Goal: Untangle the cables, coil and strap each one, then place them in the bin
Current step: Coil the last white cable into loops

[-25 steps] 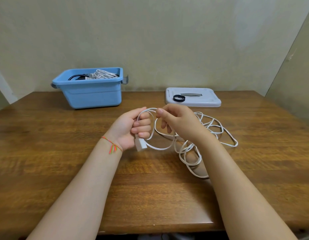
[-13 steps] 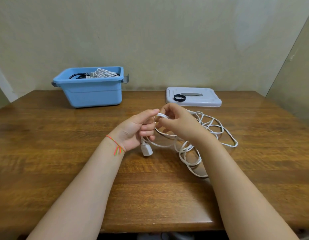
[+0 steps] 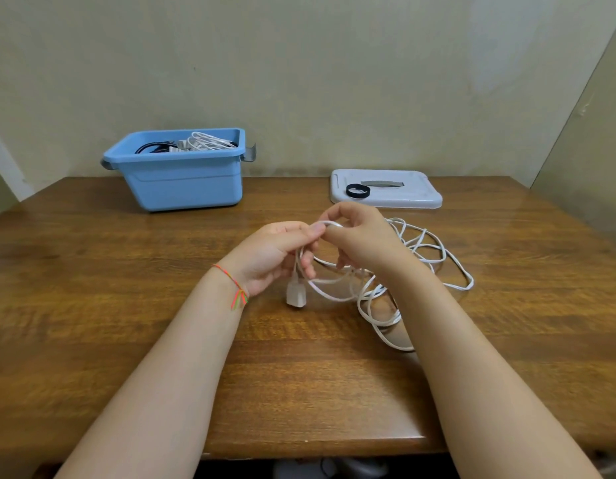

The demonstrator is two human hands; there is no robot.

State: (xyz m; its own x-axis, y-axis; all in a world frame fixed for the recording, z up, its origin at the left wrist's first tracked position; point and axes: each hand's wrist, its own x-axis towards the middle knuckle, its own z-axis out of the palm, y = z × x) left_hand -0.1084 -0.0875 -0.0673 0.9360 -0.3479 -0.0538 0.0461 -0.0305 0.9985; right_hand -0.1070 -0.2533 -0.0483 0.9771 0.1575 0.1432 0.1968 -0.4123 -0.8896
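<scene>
While both hands pinch the cable [image 3: 337, 295] above the table [image 3: 127, 323], left grip [image 3: 275, 257] holding the loops, right grip [image 3: 358, 236] feeding slack, we should keep loops even; beyond wait the strap [image 3: 357, 191] and bin [image 3: 182, 181].

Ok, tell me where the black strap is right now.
In the head view the black strap lies as a ring on the left end of the grey lid, far right of the table, just beyond the right hand and to the right of the blue bin.
</scene>
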